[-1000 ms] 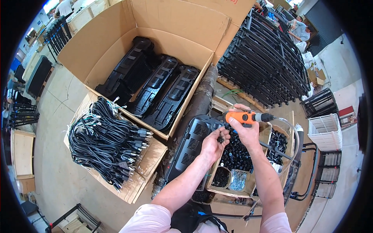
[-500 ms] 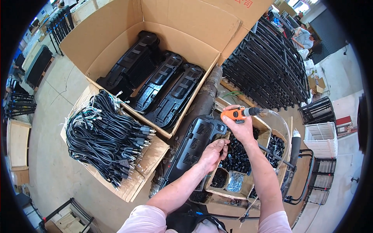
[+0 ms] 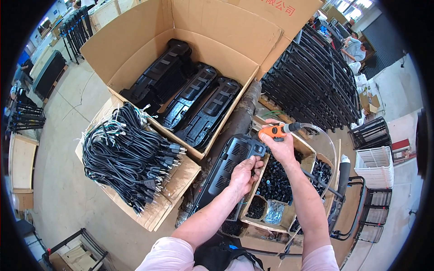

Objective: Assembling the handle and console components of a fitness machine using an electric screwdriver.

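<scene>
My right hand (image 3: 281,145) grips an orange power screwdriver (image 3: 275,131) with a clear hose running off its back end, held above the top edge of a long black ribbed plastic housing (image 3: 226,171). My left hand (image 3: 244,174) rests on that housing's right edge, fingers curled over it beside a cardboard tray of small black parts (image 3: 275,183). The housing lies slanted across the work surface in front of me.
A big open cardboard box (image 3: 135,49) at the back holds several more black housings (image 3: 199,108). A flat carton (image 3: 178,178) of bundled black power cords (image 3: 126,153) sits to the left. Stacked black metal frames (image 3: 316,86) fill the right rear, and a white basket (image 3: 373,165) stands far right.
My right hand has carried the orange screwdriver slightly up and away from the housing. My left hand slid down along the housing's right edge.
</scene>
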